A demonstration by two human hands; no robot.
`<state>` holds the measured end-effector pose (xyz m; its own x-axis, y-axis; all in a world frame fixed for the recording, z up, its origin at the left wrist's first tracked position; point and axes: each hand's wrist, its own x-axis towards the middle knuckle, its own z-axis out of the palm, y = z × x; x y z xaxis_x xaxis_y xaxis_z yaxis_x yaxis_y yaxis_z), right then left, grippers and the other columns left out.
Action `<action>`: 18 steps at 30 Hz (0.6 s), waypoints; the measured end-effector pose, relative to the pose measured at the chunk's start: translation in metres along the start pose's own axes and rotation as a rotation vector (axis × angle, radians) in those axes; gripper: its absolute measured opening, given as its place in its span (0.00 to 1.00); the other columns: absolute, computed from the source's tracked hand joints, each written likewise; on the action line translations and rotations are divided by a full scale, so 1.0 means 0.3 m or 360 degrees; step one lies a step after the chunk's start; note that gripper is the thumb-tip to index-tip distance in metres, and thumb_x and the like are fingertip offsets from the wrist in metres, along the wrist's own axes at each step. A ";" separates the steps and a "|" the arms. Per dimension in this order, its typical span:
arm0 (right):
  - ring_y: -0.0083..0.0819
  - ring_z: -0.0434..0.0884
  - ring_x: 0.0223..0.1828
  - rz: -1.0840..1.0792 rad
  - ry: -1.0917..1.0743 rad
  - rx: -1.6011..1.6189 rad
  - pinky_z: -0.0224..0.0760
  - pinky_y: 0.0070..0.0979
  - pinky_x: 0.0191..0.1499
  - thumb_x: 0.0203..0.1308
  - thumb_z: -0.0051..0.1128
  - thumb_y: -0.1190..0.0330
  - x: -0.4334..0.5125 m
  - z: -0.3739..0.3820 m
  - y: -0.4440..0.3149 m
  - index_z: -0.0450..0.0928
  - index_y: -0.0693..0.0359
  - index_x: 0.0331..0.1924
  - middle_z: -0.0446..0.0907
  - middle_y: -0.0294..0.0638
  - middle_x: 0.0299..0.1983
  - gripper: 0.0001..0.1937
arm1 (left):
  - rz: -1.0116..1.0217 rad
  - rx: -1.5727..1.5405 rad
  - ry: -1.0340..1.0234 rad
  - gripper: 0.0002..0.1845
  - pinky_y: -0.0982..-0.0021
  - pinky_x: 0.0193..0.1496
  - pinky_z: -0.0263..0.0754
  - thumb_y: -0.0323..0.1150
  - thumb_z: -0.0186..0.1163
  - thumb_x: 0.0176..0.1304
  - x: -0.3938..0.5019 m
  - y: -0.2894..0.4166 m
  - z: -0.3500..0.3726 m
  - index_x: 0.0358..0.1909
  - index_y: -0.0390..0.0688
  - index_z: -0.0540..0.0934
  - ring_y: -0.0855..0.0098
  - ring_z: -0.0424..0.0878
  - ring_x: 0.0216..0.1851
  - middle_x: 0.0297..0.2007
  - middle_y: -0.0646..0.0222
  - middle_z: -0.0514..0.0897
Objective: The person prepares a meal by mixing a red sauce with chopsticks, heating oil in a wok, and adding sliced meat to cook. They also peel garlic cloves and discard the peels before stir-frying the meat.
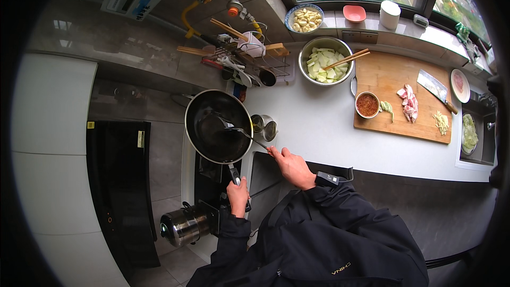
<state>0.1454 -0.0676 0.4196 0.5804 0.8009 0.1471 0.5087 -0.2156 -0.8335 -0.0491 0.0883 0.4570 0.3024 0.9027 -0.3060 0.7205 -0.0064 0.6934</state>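
Observation:
My left hand [238,196] is closed around the black handle of a dark wok [211,143] on the stove. A metal spatula [259,142] is in my right hand [293,167], its head inside the wok. Beside the wok's right rim stand glass jars [270,131]. Farther right, a wooden cutting board [382,75] carries sliced raw meat [408,103], a cup of red chili seasoning [367,105], sliced green pieces [386,108], pale shreds [441,122] and a cleaver [433,85]. Behind it, a steel bowl [303,75] holds pale green vegetable slices, with chopsticks [346,59] across the rim.
A utensil rack [285,65] stands behind the wok. A lidded steel pot [181,227] sits nearer me on the stove. The sill holds a bowl of garlic [306,19], a pink bowl [354,14] and a white canister [389,14]. At far right are a plate [460,85] and sink [485,133].

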 end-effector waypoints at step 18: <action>0.48 0.85 0.34 -0.0035 -0.0010 -0.0025 0.80 0.41 0.35 0.65 0.51 0.76 0.006 -0.017 -0.004 0.66 0.64 0.67 0.77 0.51 0.37 0.25 | 0.0070 0.0261 0.0098 0.18 0.65 0.15 0.67 0.39 0.65 0.68 0.011 -0.023 0.001 0.26 0.35 0.74 0.67 0.76 0.10 0.13 0.63 0.76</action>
<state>0.1492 -0.0688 0.4237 0.5650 0.8091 0.1618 0.5312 -0.2067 -0.8216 -0.0528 0.0913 0.4511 0.3005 0.9247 -0.2338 0.8010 -0.1116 0.5881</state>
